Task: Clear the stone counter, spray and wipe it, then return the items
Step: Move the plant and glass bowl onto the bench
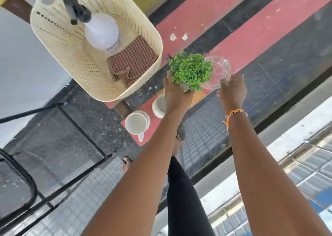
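Observation:
My left hand (177,93) grips a small grey pot with a bushy green plant (191,70), held over the red and black floor. My right hand (232,91) holds a clear glass bowl (220,70) by its rim, just right of the plant. A cream woven basket (75,55) at the upper left holds a white spray bottle (102,32) with a black trigger and a folded checked cloth (131,63). The dark polished stone counter (296,59) runs diagonally at the right.
Below my left wrist, a white mug (136,123) and a white ribbed cup (159,106) stand on the red floor strip. A black metal chair frame (59,156) fills the lower left. My legs and bare feet are below.

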`<state>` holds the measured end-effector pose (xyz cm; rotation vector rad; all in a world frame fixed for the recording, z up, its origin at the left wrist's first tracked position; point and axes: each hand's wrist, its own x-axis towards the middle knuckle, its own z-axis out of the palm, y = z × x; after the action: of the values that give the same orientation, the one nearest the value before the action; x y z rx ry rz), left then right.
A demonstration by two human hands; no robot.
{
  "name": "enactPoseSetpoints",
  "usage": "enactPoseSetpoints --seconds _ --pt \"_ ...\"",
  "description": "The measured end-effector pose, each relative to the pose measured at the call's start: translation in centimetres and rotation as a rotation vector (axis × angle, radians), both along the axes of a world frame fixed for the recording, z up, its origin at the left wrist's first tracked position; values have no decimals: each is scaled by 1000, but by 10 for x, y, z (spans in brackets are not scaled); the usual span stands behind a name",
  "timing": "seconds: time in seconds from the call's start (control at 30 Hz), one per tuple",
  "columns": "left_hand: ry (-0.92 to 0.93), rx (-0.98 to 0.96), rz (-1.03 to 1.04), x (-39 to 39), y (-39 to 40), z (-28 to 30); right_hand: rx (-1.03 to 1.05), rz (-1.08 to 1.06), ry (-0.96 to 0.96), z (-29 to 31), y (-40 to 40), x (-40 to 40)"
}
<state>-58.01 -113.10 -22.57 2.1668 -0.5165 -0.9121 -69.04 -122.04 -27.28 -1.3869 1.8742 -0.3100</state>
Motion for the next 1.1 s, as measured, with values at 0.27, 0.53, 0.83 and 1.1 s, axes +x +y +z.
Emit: enactPoseSetpoints --seconds 0.27,0.53,0.83,1.1 --pt "5 70 98 3 0 -7 58 -184 -196 -7 25 13" --pt "116 -179 244 -5 24 -22 10 -537 -515 9 145 58" --pt "216 -244 187 -15 67 -53 170 -866 -813 -8 139 30" --pt "208 -176 315 -21 86 -46 282 -677 -679 24 111 33"
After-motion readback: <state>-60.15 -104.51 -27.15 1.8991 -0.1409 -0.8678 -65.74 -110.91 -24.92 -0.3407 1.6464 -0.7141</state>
